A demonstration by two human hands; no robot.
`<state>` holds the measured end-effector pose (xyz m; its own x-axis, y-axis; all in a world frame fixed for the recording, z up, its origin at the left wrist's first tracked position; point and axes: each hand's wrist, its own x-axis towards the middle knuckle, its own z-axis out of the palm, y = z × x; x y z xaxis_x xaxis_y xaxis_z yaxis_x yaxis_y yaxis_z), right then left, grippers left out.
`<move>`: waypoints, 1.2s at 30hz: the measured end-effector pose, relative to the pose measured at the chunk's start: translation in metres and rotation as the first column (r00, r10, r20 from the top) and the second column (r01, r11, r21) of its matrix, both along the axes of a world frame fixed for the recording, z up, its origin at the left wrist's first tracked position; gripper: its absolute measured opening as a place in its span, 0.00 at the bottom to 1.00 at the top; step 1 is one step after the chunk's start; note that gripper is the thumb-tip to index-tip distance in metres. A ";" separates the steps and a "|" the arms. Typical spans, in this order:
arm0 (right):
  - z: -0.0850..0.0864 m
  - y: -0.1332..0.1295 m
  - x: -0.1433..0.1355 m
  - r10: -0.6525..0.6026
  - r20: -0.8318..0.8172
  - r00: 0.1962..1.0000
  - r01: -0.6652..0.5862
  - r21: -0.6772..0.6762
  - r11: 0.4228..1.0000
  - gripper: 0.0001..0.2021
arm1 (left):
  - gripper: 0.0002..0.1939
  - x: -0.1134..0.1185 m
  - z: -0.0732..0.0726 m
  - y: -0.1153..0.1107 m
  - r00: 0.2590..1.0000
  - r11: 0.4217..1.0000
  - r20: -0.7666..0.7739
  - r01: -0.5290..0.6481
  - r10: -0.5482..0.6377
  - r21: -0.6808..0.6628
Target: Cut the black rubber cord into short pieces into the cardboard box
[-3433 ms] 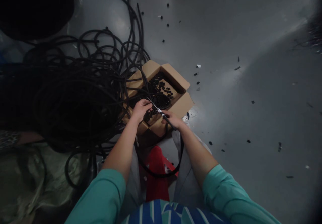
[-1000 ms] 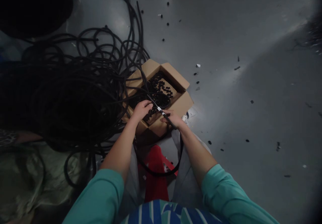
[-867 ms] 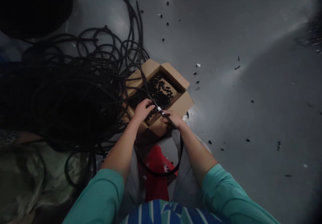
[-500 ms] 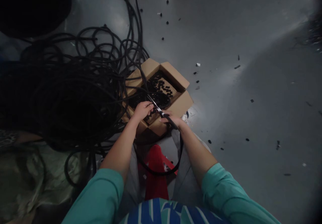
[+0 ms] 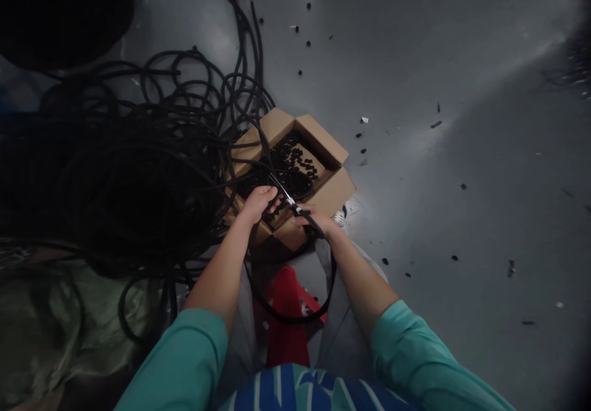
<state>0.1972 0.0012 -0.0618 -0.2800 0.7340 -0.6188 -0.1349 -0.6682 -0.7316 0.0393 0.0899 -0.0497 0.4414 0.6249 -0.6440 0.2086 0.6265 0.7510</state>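
Over an open cardboard box [image 5: 333,191], my right hand [image 5: 314,219] is closed around a black cable [image 5: 317,229]. The cable's end is white and silvery, with a thin pale strip pointing up and left from it. A loop of this cable hangs down between my legs. My left hand [image 5: 259,203] is beside that end, on its left, with thumb and fingers pinched together. Whatever it may hold is too small to tell. Many small black pieces [image 5: 295,155] lie inside the box beneath both hands.
A large tangle of black cable [image 5: 138,152] spreads left of the box, some strands crossing its edge. A red object [image 5: 286,312] stands between my legs. Greenish sheeting [image 5: 41,325] lies at lower left, a dark round shape [image 5: 64,11] at upper left. Small scraps dot the grey floor [image 5: 415,214].
My left hand has shifted slightly left, away from the cable's end. My right hand keeps its hold on the cable, almost unmoved.
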 end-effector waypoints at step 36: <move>0.004 0.000 0.000 -0.111 -0.118 0.987 0.108 -0.030 0.994 0.23 | 0.10 0.000 -0.012 -0.001 0.994 0.965 0.014 0.101 -0.107 0.242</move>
